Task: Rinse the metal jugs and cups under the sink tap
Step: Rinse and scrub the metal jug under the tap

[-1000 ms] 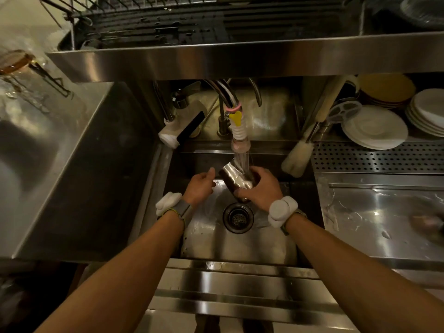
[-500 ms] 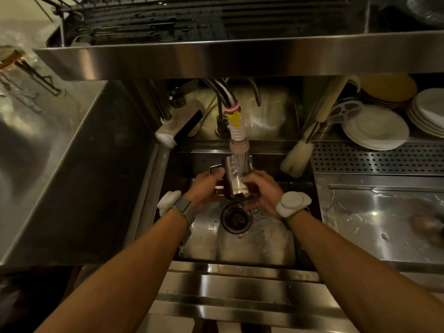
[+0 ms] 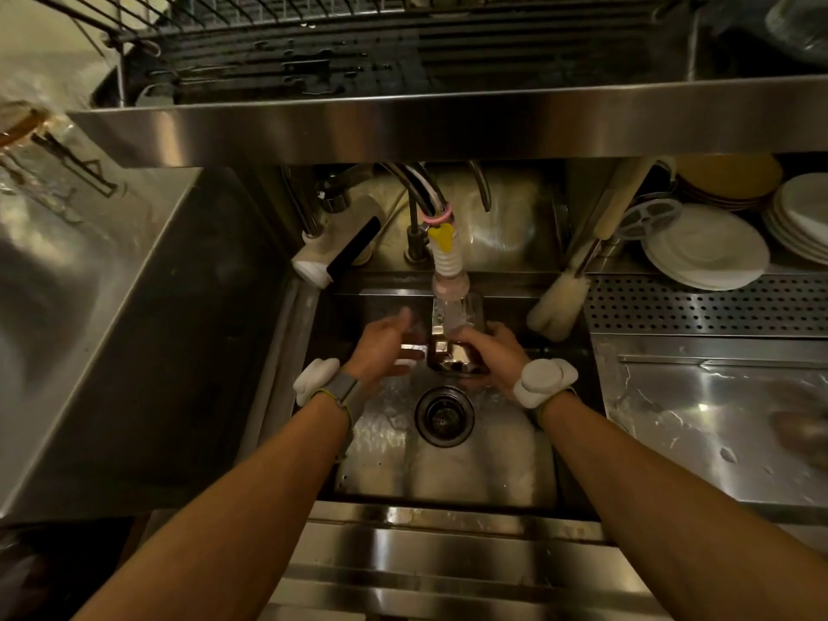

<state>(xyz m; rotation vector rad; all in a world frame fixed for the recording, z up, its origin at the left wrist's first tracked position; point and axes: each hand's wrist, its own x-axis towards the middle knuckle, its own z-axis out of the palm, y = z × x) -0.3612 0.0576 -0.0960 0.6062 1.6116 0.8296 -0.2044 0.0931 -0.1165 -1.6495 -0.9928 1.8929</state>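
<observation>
Stainless steel covers the whole place: a deep sink (image 3: 448,477) in the middle, a wet worktop (image 3: 717,419) on its right and a steel shelf (image 3: 448,123) above, which carries a wire rack (image 3: 358,51). From the tap (image 3: 449,280), which ends in a yellow and pink nozzle, water runs down into the sink. The jug (image 3: 452,347) is directly under this stream, above the drain (image 3: 443,416) and tilted. The right hand (image 3: 488,356) grips the jug from the right side, with the fingers curled round its body. The left hand (image 3: 381,347) is just beside the jug on the left, with the fingers stretched and spread; it is blurred, so one cannot tell if it touches the handle. Both wrists wear a white band. A pale brush (image 3: 558,302) leans at the back right corner of the sink. White plates (image 3: 705,253) are stacked behind the perforated part of the worktop, under the shelf.
</observation>
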